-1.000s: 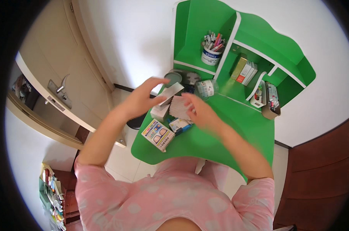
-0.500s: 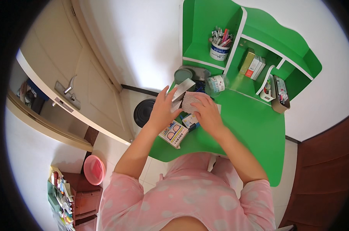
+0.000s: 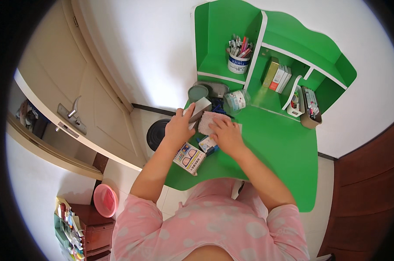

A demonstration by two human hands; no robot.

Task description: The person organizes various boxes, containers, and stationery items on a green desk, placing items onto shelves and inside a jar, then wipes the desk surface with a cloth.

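My left hand (image 3: 178,128) is closed around the near end of a white and grey oblong box (image 3: 201,105), at the left side of the green desk (image 3: 275,163). To its right, my right hand (image 3: 227,135) grips a crumpled pale pink cloth (image 3: 211,121), its fingers bent over the cloth's right edge. The cloth lies close beside the box; whether they touch I cannot tell. Below the hands are a white carton with a picture of glasses (image 3: 189,158) and a smaller blue and white packet (image 3: 207,145), partly covered by the cloth.
Behind the hands stand a grey-green round container (image 3: 198,93) and a clear jar with a label (image 3: 237,101). The green shelf holds a pen tub (image 3: 239,63), several upright boxes (image 3: 280,77) and a brown pen holder (image 3: 311,120). An open door (image 3: 92,100) stands left.
The box has turned in my left hand and sits lower, with its grey side showing. My right hand keeps the cloth beside it. The whole view has shifted slightly.
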